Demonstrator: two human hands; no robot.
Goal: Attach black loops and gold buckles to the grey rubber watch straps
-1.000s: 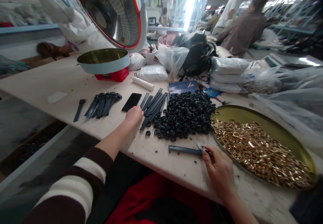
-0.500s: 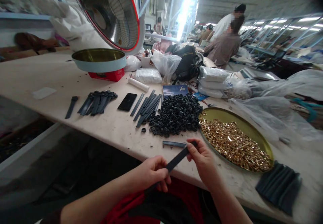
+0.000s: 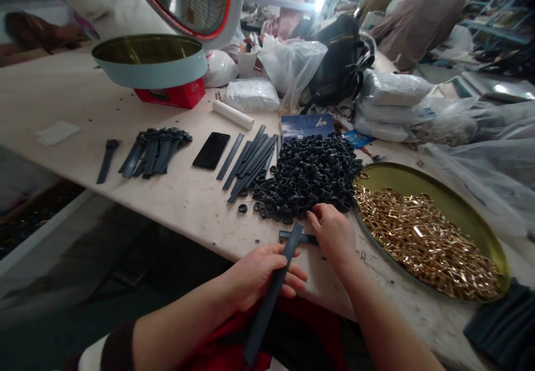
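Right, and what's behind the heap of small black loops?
Behind the heap of small black loops, the far part of a flat dark-blue rectangular item shows. The loops cover its near edge and anything beneath them.

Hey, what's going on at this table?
A person is working here with bare hands. The left hand holds a long dark strip, and the right hand is at the near edge of a pile of small black loops; whether it grips one is hard to tell. Another strip lies beside it on the table. To the right sits a tray of gold-coloured metal pieces.
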